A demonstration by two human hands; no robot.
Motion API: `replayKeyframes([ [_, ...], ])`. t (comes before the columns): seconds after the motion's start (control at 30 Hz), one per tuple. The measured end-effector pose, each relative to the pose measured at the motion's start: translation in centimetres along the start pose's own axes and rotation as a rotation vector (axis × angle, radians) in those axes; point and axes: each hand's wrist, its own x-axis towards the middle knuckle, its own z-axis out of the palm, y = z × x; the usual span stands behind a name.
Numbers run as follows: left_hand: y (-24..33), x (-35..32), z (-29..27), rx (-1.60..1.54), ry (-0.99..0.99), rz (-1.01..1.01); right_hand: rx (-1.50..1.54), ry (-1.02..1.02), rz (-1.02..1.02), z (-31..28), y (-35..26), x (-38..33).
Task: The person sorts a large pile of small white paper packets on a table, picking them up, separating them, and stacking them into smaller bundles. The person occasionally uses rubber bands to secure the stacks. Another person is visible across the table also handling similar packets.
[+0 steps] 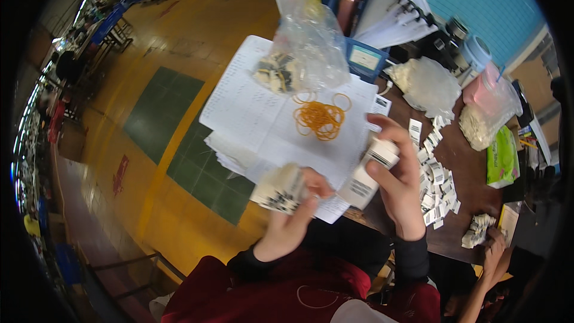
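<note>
My left hand [290,221] is closed round a thick bundle of small white labels [278,189] with dark print, slightly blurred. Between the thumb and fingers of my right hand [402,182] is a stack of white printed labels [362,186], tilted over the table's near edge. Just beyond both hands, a heap of orange rubber bands [320,119] lies on an open notebook [239,98] with handwritten pages. To the right of my right hand, many loose white labels [439,188] are scattered over the dark tabletop.
A clear plastic bag [317,54] of label bundles sits on the notebook's far part. Further right are two more filled bags [427,87] [478,122] and a green packet [502,158]. A co-worker's hand [493,251] touches a label bundle [478,231]. Blue trays [365,60] stand behind.
</note>
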Motion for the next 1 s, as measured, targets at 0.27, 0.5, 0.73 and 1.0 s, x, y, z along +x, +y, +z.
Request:
replayKeyframes([
  [0.27,2.2,-0.7,-7.9,-0.405,0.259,-0.393,-0.567,-0.418,-0.211,4.0,7.2,6.3],
  [0.5,1.6,-1.0,-8.5,-0.656,0.126,-0.364,-1.096,-0.403,-0.419,3.5,7.3,6.3],
  [0.73,1.9,0.2,-7.2,-0.476,0.014,-0.357,-1.027,-0.271,-0.383,3.0,4.9,6.4],
  [1.0,-0.4,1.1,-4.1,-0.254,-0.135,-0.438,-0.365,-0.043,-0.06,4.0,1.0,0.1],
])
